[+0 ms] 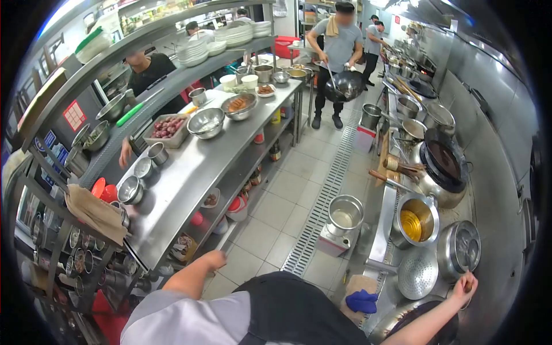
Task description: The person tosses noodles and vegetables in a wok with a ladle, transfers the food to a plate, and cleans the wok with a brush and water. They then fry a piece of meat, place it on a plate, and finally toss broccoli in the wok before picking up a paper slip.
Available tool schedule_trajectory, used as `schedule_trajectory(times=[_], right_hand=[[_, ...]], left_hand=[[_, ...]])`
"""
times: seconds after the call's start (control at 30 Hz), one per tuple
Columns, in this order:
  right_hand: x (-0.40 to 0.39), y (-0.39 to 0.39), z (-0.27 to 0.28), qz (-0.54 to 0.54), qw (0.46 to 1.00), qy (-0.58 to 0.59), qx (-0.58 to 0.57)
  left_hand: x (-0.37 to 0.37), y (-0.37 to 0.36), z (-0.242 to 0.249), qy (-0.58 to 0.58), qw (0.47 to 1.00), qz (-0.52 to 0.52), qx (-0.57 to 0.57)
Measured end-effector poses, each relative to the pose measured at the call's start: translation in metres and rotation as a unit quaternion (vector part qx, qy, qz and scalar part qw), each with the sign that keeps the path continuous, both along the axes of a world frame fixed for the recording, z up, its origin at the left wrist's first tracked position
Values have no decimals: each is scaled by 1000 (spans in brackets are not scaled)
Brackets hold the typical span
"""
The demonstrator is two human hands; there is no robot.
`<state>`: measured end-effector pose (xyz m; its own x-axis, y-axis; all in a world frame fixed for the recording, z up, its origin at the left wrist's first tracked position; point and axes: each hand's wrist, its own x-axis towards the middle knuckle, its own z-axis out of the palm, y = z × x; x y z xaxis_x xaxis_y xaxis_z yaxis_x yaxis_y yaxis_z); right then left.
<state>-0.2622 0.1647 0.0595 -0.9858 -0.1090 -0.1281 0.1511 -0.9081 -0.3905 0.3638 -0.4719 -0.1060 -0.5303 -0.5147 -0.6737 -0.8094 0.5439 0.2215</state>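
My left hand (214,260) hangs over the floor beside the steel counter (190,149), touching nothing that I can see; its fingers are too foreshortened to read. On the right, my right hand (463,286) is closed near the rim of a round steel pot (459,249), and what it grips is hidden. Below that arm lies a dark wok (415,322), partly covered by the forearm. A perforated skimmer (418,273) rests left of the pot. Behind it stands a pot of yellow oil (411,224). A blue cloth (361,301) lies on a tan towel (357,284).
A steel pot (345,213) stands on a low box in the aisle. Along the counter are steel bowls (206,122) and a tray of red onions (167,127). Ahead, a person (340,43) holds a wok (345,86) in the aisle. Another person (148,72) is behind the counter.
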Motion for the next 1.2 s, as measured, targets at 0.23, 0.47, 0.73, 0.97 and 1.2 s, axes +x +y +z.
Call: schedule_trajectory(times=[0.23, 0.47, 0.73, 0.97, 1.2], right_hand=[[160, 42, 24, -82, 995, 64, 6], [332, 1, 56, -178, 903, -142, 364], [413, -23, 15, -133, 509, -255, 811], [400, -108, 55, -224, 813, -135, 520], [325, -196, -15, -38, 968, -94, 229]], left_hand=[[-88, -40, 21, 105, 994, -16, 11], [-36, -69, -92, -52, 967, -243, 48], [30, -104, -138, -169, 825, -534, 76], [27, -105, -89, -29, 985, -64, 156], [85, -110, -146, 20, 986, -1, 163]])
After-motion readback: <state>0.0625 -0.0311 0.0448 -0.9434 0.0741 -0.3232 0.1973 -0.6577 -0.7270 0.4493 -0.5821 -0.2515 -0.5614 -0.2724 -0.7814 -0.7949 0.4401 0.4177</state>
